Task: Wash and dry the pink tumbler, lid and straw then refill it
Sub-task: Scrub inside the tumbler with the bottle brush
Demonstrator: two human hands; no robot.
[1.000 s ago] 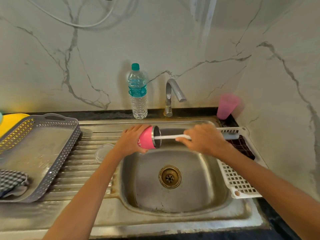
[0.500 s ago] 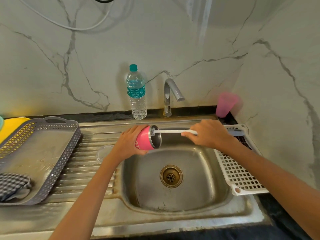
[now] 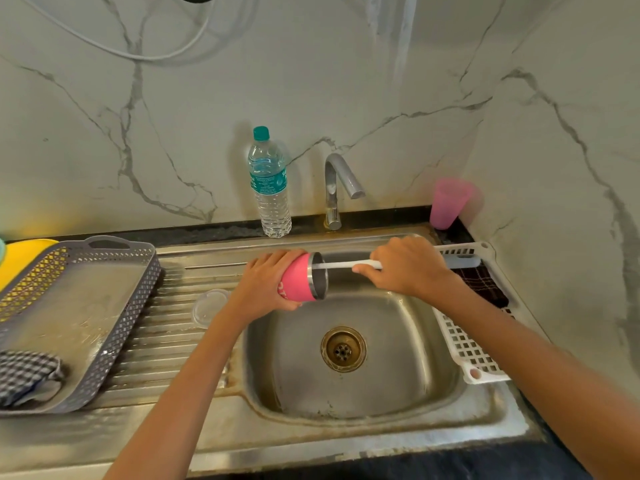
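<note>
The left grip (image 3: 263,282) is curled round the pink tumbler (image 3: 298,280) and holds it on its side over the sink (image 3: 398,393). The right grip (image 3: 405,268) pinches a white brush (image 3: 343,265) that pokes into the tumbler's mouth. If the tumbler is wet and slippery, a hard push could knock it loose, and it would bang into the sink. The clear lid (image 3: 207,304) lies on the counter near the left arm, so a bump could slide it.

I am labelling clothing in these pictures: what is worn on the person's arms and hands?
Nothing visible. The left hand and right hand are bare, as are both arms: no sleeves in view, no gloves, rings, watch or bracelet.
</note>
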